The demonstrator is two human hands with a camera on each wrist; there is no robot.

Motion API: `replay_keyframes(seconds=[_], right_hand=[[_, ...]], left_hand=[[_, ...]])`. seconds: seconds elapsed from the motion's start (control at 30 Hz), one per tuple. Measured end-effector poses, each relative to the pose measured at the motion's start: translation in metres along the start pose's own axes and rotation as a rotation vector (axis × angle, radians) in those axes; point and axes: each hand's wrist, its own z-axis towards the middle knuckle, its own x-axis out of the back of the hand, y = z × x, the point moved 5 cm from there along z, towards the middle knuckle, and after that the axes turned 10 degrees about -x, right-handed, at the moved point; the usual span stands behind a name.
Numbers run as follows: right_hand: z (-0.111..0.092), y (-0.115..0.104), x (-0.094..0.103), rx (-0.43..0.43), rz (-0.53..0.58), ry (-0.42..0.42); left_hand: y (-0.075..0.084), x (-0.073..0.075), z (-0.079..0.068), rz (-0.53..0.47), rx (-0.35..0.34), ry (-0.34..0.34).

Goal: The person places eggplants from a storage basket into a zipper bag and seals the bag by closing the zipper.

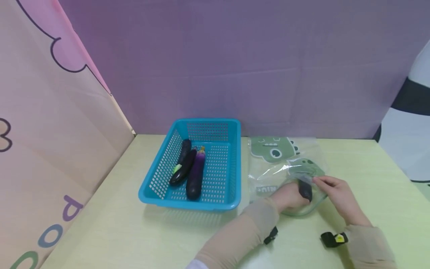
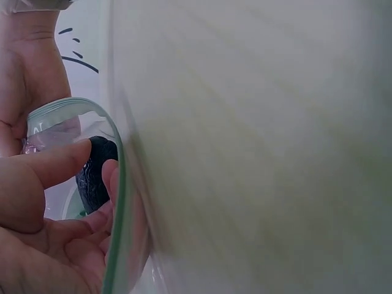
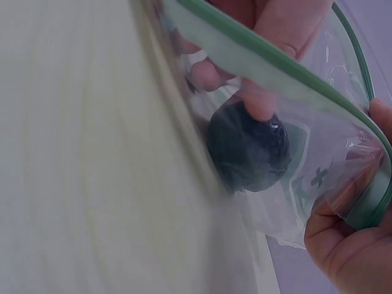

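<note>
A clear zip bag (image 1: pixel 265 175) with a green cartoon print and green zip edge lies on the table. My left hand (image 1: pixel 289 196) reaches into its mouth, thumb and fingers around the end of a dark eggplant (image 1: pixel 305 189). In the left wrist view the thumb of the left hand (image 2: pixel 49 226) touches the eggplant's (image 2: pixel 95 174) tip. The rounded dark end of the eggplant (image 3: pixel 248 147) shows through the plastic in the right wrist view. My right hand (image 1: pixel 340 196) pinches the bag's rim on its right side. The eggplant's far part is hard to make out.
A blue perforated basket (image 1: pixel 235 168) left of the bag holds three dark eggplants (image 1: pixel 195 175). Black straps (image 1: pixel 330 240) sit by the wrists. A purple cloth (image 1: pixel 215 67) hangs behind the pale table (image 1: pixel 117 224), with a printed cloth at the left.
</note>
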Motion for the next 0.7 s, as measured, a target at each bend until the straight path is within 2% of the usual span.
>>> replay_keyframes(seconds=[0.23,0.5,0.7], right_hand=[[0.0007,0.0012,0.0001,-0.01,0.001,0.0],[-0.0003,0.0006,-0.0004,-0.016,0.006,0.005],[-0.0001,0.0006,-0.0005,-0.024,0.012,-0.007]], left_hand=[[0.0018,0.0012,0.0003,0.035,-0.016,0.0],[-0.0004,-0.0004,0.0022,-0.039,0.018,0.01],[0.001,0.0012,0.0022,-0.022,0.021,0.021]])
